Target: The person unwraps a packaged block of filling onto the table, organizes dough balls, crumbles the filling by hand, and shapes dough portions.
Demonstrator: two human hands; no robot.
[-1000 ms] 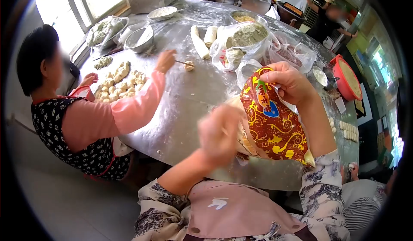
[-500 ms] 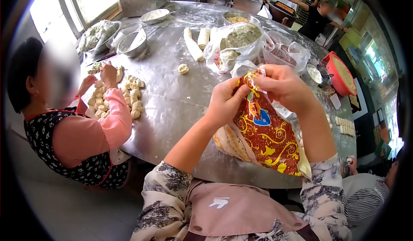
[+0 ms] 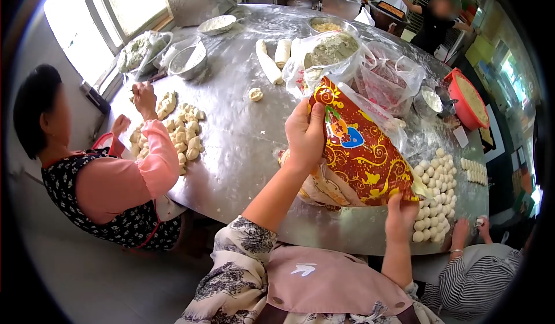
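Note:
A printed red-brown plastic bag [image 3: 370, 168] with yellow swirls and a blue emblem hangs tilted in front of me, above the table. My left hand [image 3: 305, 132] pinches its upper left corner, thumb on the printed face. Down at the lower right corner, my right hand [image 3: 400, 215] grips the bag's edge, its fingertips partly behind the plastic. A pale, crumpled part of the bag shows below my left wrist; its contents are hidden. Just right of the bag lie many round white dough balls [image 3: 430, 202] in rows.
The metal table [image 3: 231, 133] carries dough rolls [image 3: 269, 63], a single dough piece [image 3: 255, 94], a bagged bowl of greenish filling [image 3: 329, 49] and a red basin [image 3: 467, 98]. At left, a co-worker [image 3: 115, 179] handles dough pieces [image 3: 182, 130]; another co-worker's hands [image 3: 461, 234] are at right.
My right hand has left the bag's top and moved down to its lower right corner. The bag now spreads wider and tilts, and the dough balls at right have come into view.

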